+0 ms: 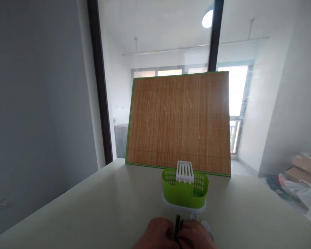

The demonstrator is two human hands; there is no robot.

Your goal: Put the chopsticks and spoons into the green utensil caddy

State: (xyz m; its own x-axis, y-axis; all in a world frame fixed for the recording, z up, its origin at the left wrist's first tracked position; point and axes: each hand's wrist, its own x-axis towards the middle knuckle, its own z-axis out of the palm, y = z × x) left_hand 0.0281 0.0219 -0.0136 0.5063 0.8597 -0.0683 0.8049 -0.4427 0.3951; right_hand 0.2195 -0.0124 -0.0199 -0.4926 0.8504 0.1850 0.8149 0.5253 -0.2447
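At the bottom of the head view, my left hand (157,233) and my right hand (195,236) are close together, both closed. Between their fingers stand dark slim pieces (177,225), upright side by side; their lower ends are hidden, so I cannot tell their kind. Rounded pale ends, like spoon bowls, show just beyond my right hand: one spoon-like end (194,216) and another spoon-like end (205,225). Whether the right hand touches them is unclear. Just ahead stands a green plastic utensil basket (177,195) on a white base, with a white slotted rack (185,171) across its top.
A white table (98,207) spreads under everything. Behind the basket a green-edged bamboo mat (178,121) stands upright at the table's far edge. Glass panels with a dark frame post (101,86) rise beyond. Cardboard boxes (307,166) and bags lie on the right.
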